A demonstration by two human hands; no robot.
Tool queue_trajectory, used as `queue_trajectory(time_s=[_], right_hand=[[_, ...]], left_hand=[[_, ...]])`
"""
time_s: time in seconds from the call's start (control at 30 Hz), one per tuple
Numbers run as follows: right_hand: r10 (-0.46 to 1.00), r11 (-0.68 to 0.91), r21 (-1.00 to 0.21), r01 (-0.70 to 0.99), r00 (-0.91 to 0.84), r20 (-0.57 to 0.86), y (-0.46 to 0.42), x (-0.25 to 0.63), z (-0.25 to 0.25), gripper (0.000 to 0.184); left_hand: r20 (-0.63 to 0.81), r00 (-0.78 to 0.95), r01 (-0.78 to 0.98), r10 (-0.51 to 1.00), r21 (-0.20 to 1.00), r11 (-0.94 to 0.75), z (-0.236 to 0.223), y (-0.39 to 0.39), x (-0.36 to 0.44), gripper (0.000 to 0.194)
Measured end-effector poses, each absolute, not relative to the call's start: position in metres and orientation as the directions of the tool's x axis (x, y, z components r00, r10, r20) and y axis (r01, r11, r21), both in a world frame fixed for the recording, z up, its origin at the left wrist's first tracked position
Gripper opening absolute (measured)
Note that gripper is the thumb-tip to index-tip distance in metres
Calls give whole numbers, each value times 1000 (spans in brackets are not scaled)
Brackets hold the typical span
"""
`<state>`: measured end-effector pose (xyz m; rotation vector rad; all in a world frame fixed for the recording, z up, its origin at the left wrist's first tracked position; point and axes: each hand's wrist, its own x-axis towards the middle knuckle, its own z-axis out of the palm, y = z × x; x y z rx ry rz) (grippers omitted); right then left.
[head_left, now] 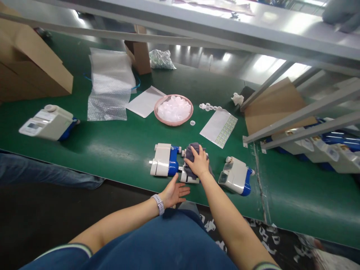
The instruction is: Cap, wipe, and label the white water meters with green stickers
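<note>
My right hand (199, 162) presses a dark grey cloth (191, 157) onto a white device (189, 179), which it mostly covers. Fingers curl over the cloth, gripping it. Close by at the table's front edge, my left hand (173, 192) has its fingers stretched apart and holds nothing. It wears a pale wristwatch (158, 204). Just left of the covered device lies a white and blue device (163, 160), with small knobs at its sides. Another white and blue device (235, 175) lies to the right of my right hand.
A pink bowl (155, 117) of translucent caps stands behind, between a white sheet (144, 101) and a sticker sheet (218, 127). Bubble wrap (108, 86) and a further device (46, 123) are left. Metal frame bars (278, 108) cross at right. A person's jeans leg (50, 170) shows at left.
</note>
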<state>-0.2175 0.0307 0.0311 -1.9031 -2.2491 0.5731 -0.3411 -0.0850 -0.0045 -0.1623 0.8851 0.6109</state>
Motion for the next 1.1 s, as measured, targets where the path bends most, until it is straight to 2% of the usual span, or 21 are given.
queue_trajectory(time_s=[0.07, 0.13, 0.23, 0.3, 0.37, 0.43, 0.5, 0.6, 0.67, 0.73, 0.8, 0.83, 0.87, 0.93, 1.0, 1.1], right_hand=[[971, 127, -386, 914, -194, -139, 40, -226, 33, 52], [960, 216, -422, 880, -271, -75, 15, -220, 29, 45], [900, 386, -496, 778, -436, 16, -62, -191, 20, 49], [881, 415, -546, 728, -470, 44, -105, -160, 18, 49], [930, 348, -564, 748, -351, 108, -117, -123, 23, 42], [971, 213, -551, 807, -112, 210, -92, -85, 30, 36], [952, 55, -525, 849, 114, 284, -43, -52, 34, 39], [960, -141, -451, 882, 233, 155, 15, -27, 28, 48], [970, -170, -409, 896, 226, 91, 13, -26, 18, 45], [987, -68, -420, 905, 123, 104, -24, -29, 10, 40], [992, 86, -491, 867, -28, 123, -71, -24, 4, 41], [990, 113, -544, 831, -48, 131, -90, -17, 2, 40], [989, 77, -585, 807, 12, 147, -102, -8, 0, 39], [962, -89, -680, 728, 240, 132, -101, 15, -3, 42], [894, -285, -767, 574, 448, 3, -73, 35, -8, 56], [861, -423, -810, 407, 457, -221, -21, 50, -18, 66]], left_hand=[[-746, 481, -607, 460, 96, 789, 1, -75, -335, 84], [-752, 473, -635, 459, 70, 769, 7, -69, -330, 88], [-753, 478, -655, 451, 37, 755, 14, -64, -329, 86], [-749, 478, -670, 459, 27, 742, 16, -62, -334, 84], [-770, 435, -690, 467, 47, 722, 16, -59, -341, 81], [-795, 371, -708, 480, 92, 700, 16, -55, -345, 75], [-809, 319, -710, 495, 142, 690, 18, -54, -342, 68], [-820, 321, -638, 474, 183, 748, 23, -58, -324, 65], [-801, 394, -540, 451, 195, 819, 28, -63, -305, 64], [-758, 476, -431, 446, 241, 870, 34, -64, -285, 60], [-715, 522, -349, 465, 319, 881, 36, -59, -265, 56], [-700, 531, -316, 479, 361, 877, 36, -53, -254, 55], [-689, 531, -281, 494, 406, 869, 34, -46, -243, 55], [-682, 513, -208, 521, 490, 847, 28, -30, -219, 58], [-696, 481, -138, 533, 541, 830, 21, -15, -195, 64], [-693, 474, -101, 543, 570, 815, 19, -6, -166, 66]])
